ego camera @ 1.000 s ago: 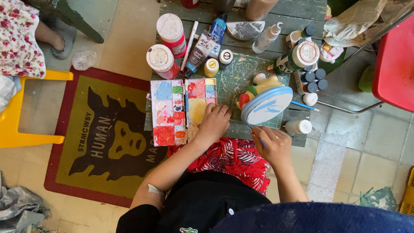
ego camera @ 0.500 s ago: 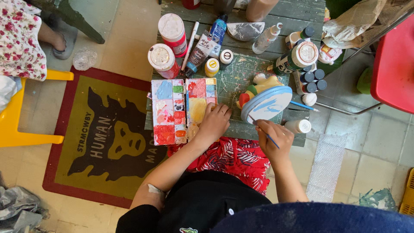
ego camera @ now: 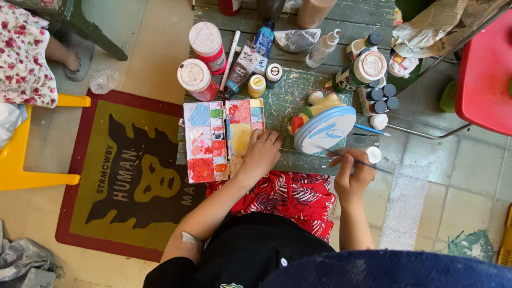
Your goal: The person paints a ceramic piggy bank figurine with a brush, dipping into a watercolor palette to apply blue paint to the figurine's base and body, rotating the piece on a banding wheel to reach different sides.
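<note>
palette (ego camera: 224, 140) left of figurine (ego camera: 324, 127), jars (ego camera: 202, 58) behind

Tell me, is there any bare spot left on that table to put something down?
Bare green cutting mat lies between the paint palette and the blue-topped figurine. The back, around the paint bottles, is crowded. The left hand rests by the palette.

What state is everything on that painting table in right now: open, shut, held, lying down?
Paint palette: lying open, wells smeared with mixed colours.
Left hand: resting flat on the palette's right edge.
Right hand: closed on a thin paintbrush.
Blue-and-white figure: lying on its side, partly painted.
Two red jars: upright, lids on.
Small yellow pot: upright, capped.
Spare blue brush: lying on the table, unheld.
</note>
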